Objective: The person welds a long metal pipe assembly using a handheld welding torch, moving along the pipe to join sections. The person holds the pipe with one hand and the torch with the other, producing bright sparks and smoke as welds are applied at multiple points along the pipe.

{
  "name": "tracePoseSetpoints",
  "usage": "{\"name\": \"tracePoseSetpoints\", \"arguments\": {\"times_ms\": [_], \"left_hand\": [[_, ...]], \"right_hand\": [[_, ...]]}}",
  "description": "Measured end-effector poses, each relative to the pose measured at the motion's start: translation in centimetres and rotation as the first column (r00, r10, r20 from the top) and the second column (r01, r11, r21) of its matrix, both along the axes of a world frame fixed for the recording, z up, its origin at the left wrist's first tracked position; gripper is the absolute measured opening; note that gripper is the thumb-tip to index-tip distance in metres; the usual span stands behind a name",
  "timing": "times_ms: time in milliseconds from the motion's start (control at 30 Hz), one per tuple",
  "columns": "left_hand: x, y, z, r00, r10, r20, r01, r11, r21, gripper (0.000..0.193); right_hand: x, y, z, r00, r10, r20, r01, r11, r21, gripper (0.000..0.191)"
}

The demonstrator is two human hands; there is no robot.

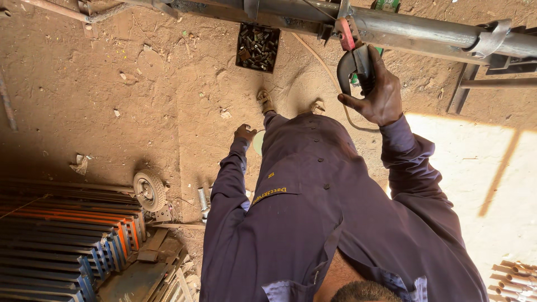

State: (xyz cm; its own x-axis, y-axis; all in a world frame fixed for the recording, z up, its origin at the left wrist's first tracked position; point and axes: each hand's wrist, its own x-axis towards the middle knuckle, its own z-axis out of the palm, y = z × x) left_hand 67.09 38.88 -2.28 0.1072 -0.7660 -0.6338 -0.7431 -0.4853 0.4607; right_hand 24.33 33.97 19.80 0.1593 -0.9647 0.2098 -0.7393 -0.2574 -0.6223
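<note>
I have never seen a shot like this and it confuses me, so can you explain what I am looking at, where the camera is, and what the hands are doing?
The camera sits on a person's head and looks straight down their dark purple coverall to the sandy dirt floor. The right hand grips a dark curved metal clamp handle fixed to a long grey steel pipe. The left hand hangs low by the leg, and whether it holds anything cannot be told. On the floor lie a square box of dark bolts, a small grey wheel and stacked painted metal bars.

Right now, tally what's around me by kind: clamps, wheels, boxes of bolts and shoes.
clamp, gripped by the right hand: 1
wheel: 1
box of bolts: 1
shoes: 2
Total: 5
</note>
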Motion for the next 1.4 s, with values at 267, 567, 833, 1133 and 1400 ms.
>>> {"name": "tracePoseSetpoints", "arguments": {"times_ms": [267,567,833,1133,1400], "left_hand": [[-1.1,-1.4,0.7,0.999,0.022,-0.048,-0.02,0.999,0.05,0.059],[-1.9,-1.9,2.2,0.999,-0.034,-0.021,0.034,0.999,0.033,0.057],[-1.8,-1.4,2.9,0.995,-0.1,0.015,0.101,0.995,-0.02,0.058],[-3.1,-2.6,5.5,0.99,-0.125,-0.062,0.117,0.985,-0.128,0.055],[-9.9,-9.7,20.0,0.498,-0.177,-0.849,-0.108,0.958,-0.264,0.039]], "right_hand": [[0.1,-0.1,0.6,1.0,-0.015,-0.01,0.016,0.998,0.056,0.117],[0.4,-0.4,2.5,1.0,-0.01,-0.015,0.01,1.0,0.016,0.118],[0.4,-0.3,5.6,0.994,-0.09,0.068,0.079,0.987,0.142,0.116],[0.2,1.0,6.3,0.995,-0.089,0.035,0.086,0.992,0.089,0.116],[0.1,0.9,4.5,0.998,-0.063,-0.01,0.064,0.995,0.073,0.117]]}}
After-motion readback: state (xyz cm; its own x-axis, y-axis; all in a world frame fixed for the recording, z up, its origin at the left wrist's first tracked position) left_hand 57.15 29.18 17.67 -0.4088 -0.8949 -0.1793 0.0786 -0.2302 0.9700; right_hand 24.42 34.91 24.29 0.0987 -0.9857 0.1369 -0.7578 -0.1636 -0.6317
